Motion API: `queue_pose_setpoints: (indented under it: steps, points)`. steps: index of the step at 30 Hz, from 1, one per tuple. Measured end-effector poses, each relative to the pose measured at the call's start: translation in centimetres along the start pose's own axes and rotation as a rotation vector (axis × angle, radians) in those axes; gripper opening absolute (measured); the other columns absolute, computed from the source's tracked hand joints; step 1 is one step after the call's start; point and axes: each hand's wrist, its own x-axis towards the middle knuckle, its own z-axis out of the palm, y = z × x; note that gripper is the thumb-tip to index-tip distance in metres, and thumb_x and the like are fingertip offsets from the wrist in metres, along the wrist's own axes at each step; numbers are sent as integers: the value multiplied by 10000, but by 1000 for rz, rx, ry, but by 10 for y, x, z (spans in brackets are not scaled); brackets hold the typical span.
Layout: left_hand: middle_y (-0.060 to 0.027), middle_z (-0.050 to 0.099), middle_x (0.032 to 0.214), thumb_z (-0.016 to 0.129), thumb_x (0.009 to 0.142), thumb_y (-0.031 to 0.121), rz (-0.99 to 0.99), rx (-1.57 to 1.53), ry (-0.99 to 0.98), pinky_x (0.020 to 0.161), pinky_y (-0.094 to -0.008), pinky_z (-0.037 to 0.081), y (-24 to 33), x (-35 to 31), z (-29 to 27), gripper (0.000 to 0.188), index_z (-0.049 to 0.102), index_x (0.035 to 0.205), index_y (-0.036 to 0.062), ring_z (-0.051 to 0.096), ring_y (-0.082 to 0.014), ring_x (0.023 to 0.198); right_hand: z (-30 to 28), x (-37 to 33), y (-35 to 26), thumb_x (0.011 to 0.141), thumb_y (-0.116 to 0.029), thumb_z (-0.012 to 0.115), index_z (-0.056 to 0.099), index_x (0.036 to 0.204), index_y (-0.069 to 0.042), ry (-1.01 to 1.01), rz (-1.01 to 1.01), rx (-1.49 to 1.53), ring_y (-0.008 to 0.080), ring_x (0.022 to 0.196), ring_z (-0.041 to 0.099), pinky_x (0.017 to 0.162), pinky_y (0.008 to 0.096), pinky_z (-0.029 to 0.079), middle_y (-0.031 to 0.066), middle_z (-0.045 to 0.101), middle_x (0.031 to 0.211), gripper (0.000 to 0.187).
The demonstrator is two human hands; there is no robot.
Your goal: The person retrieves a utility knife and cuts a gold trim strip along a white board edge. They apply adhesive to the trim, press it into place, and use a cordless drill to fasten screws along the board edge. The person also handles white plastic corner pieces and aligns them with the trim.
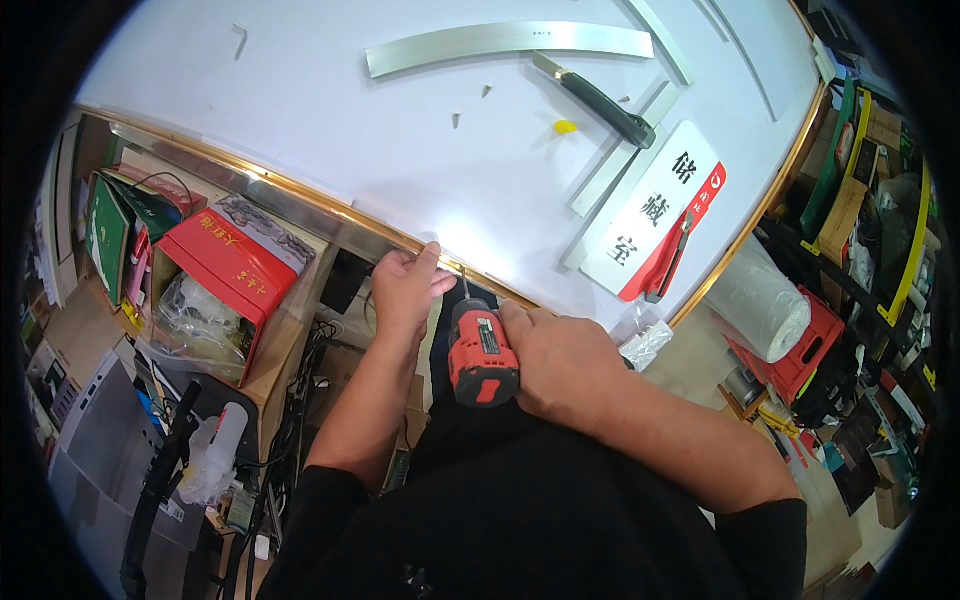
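Note:
My right hand (570,365) is wrapped round a red and black cordless drill (480,350). The drill's thin bit (465,287) points at the gold edge trim (340,208) of a white tabletop (300,110). Just left of the bit, my left hand (408,285) grips that trim, thumb on top and fingers curled beside it. Whether a screw sits at the bit's tip is too small to tell. Farther in lie small screws (456,121), a yellow plug (565,127) and a black-handled utility knife (605,105).
A curved-looking aluminium strip (510,40), a hex key (240,42) and a red-and-white sign plate (640,225) carrying a second knife (671,255) lie on the tabletop. A red box (235,250) stands at left. A plastic-wrapped roll (765,310) and crowded shelves are at right.

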Motion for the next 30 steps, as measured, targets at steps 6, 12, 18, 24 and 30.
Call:
queue_pose_setpoints:
  steps: [6,12,18,24,30]
  points:
    - [-173,665,932,757,988,195,-1,-4,-6,721,-358,675,1,1,0,356,577,1016,-110,732,-243,792,1,0,0,913,-172,603,509,1425,99,-6,2,-16,381,936,732,804,470,596,243,704,1116,586]
    - [-169,665,931,757,988,193,-2,-4,-2,723,-357,673,0,2,-1,351,586,1026,-111,728,-231,786,-1,0,1,902,-177,622,517,1409,100,7,-5,12,387,930,730,792,471,596,242,702,1100,587]
    - [-161,668,927,757,987,188,-1,-4,0,713,-345,670,0,2,0,344,589,1018,-110,728,-225,777,-6,1,0,894,-175,635,518,1394,97,-25,9,12,392,919,731,793,476,597,244,701,1094,581]
    - [-165,677,922,756,988,191,2,-1,3,702,-337,670,1,1,0,348,590,1018,-114,731,-226,764,-5,2,0,888,-173,645,510,1398,96,-14,-4,-2,391,913,731,790,477,598,243,703,1087,591]
    - [-168,679,927,757,986,191,10,-7,3,702,-333,669,1,0,1,346,593,1024,-111,732,-223,767,-6,2,1,889,-178,647,530,1385,93,-7,7,22,383,926,731,796,474,596,235,707,1080,577]
